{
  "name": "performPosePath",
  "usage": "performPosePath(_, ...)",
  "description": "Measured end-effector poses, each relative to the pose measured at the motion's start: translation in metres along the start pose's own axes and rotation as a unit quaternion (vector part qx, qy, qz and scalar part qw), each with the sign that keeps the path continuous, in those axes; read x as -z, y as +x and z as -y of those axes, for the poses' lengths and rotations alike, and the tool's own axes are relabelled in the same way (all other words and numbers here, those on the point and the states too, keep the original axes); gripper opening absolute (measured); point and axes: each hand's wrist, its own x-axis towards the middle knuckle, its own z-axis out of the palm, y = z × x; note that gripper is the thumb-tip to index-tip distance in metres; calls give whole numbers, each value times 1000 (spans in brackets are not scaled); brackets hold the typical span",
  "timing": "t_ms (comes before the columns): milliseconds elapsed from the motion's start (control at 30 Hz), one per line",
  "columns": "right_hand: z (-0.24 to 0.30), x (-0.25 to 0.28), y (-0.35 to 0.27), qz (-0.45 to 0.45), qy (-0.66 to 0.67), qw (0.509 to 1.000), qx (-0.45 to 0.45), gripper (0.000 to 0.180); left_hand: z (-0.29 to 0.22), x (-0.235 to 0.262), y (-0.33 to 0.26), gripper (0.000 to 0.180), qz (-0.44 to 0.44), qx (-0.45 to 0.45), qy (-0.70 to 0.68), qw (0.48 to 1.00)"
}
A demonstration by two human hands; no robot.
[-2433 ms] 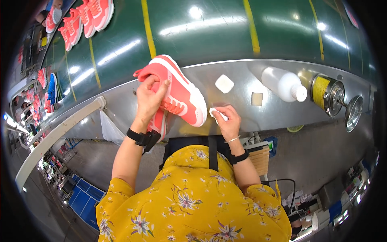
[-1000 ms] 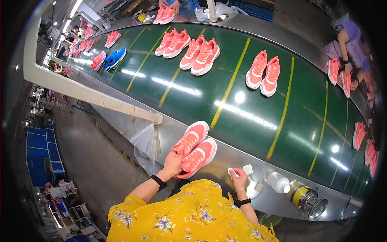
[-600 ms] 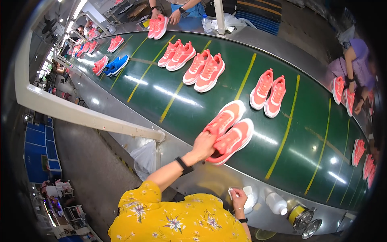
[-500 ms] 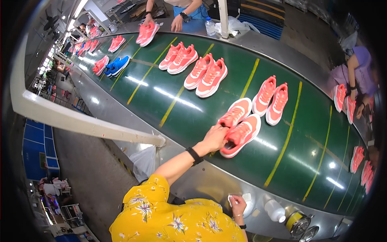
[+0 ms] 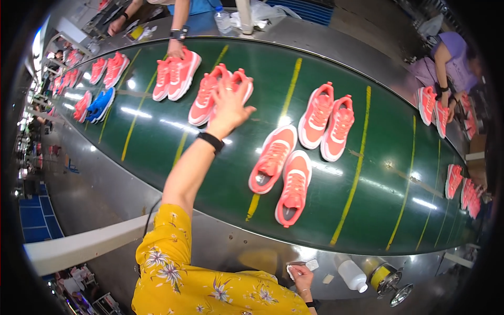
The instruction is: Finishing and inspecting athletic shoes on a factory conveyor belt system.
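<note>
Left hand (image 5: pixel 230 107) stretched far out over the green belt (image 5: pixel 320 215), fingers spread; from my remote seat I see it in front of a pair of coral shoes (image 5: pixel 201 102), partly hiding them, and whether the fingertips touch I cannot tell; right hand (image 5: pixel 301 277) down low by the metal worktop (image 5: pixel 210 231), fingertips pinched on a small white cloth (image 5: pixel 290 271); so I have the hands well apart, one wide, one closed. On the near side of the belt I get another coral pair (image 5: pixel 294 191), toes pointing away from the wearer; just beyond it sits a third pair (image 5: pixel 337 128), toes facing back this way; near the right hand I count a white pad (image 5: pixel 312 264), a beige block (image 5: pixel 328 279), a white bottle (image 5: pixel 350 272) and a can with a yellow band (image 5: pixel 382 275); across the belt, a co-worker's hand (image 5: pixel 176 48) is at a fourth pair (image 5: pixel 181 74); blue shoes (image 5: pixel 101 105) lie farther left.
</note>
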Motion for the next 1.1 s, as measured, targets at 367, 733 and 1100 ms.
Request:
performPosePath(367,14,7,-1,-31,11,999,-31,12,40,-20,68,117,271,87,172,943)
performPosePath(733,-6,18,-3,-20,29,999,21,11,37,23,-32,85,24,177,54,982)
performPosePath(1100,-25,29,0,-20,-19,993,119,11,-59,152,-192,40,-47,278,-614,737)
